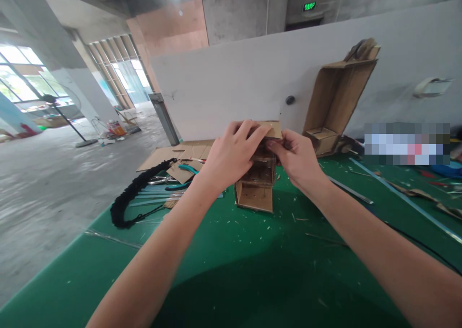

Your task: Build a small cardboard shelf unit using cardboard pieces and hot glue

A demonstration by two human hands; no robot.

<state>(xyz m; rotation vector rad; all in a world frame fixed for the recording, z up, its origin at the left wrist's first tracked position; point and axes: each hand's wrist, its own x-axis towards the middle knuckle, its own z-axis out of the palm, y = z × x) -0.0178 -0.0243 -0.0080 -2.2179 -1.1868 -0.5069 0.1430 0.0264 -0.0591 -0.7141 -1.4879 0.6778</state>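
Note:
A small cardboard shelf unit (256, 198) with several open compartments stands upright on the green table (231, 260). Across its top lies a flat cardboard piece (273, 129). My left hand (236, 150) is bent over the upper left of the unit, its fingers closed on that top piece. At the upper right corner, my right hand (294, 154) pinches the edge just under the piece with thumb and fingers. The fingertips partly cover the upper compartments.
Left of the unit lie a black fuzzy cord (124, 200), teal-handled pliers (176, 187), clear sticks and flat cardboard (159, 158). Behind right stands a taller cardboard box (334, 97) by a white wall (231, 87). Long strips (407, 200) lie at right.

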